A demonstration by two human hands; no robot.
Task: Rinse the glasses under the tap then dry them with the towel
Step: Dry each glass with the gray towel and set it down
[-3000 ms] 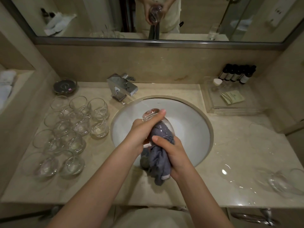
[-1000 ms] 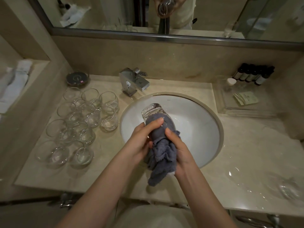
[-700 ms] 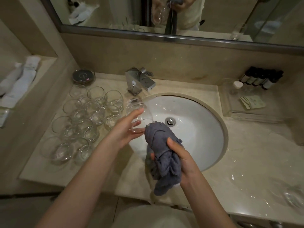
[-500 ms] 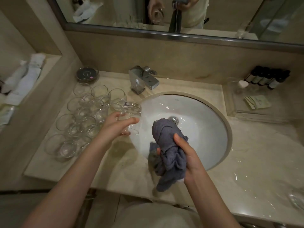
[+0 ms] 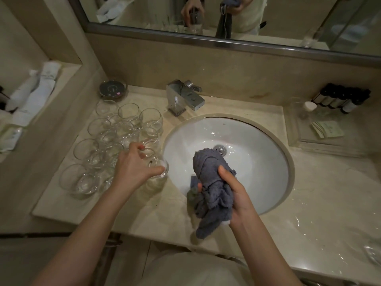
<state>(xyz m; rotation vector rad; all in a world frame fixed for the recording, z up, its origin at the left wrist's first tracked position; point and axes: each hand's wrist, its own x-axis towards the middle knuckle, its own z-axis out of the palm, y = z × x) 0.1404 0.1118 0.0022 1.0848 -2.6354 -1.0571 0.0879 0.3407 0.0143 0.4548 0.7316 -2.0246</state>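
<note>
My left hand [image 5: 135,169] grips a clear round glass [image 5: 157,169] by its rim, low over the counter just left of the white sink [image 5: 257,141], at the edge of a cluster of several clear glasses [image 5: 115,139]. My right hand [image 5: 235,195] holds a bunched grey towel [image 5: 208,186] over the sink's front rim; the towel is out of the glass. The chrome tap [image 5: 185,98] stands behind the sink with no water seen running.
A dark round dish [image 5: 113,88] sits behind the glasses. A clear tray [image 5: 321,131] with a sachet and several small dark bottles [image 5: 342,98] is at the back right. Another glass [image 5: 374,253] lies at the far right. The mirror [image 5: 226,15] spans the wall. Rolled white towels [image 5: 35,91] fill a left niche.
The towel came out of the glass. My left hand carried the glass left from over the sink down to the cluster of glasses; my right hand kept the towel over the sink.
</note>
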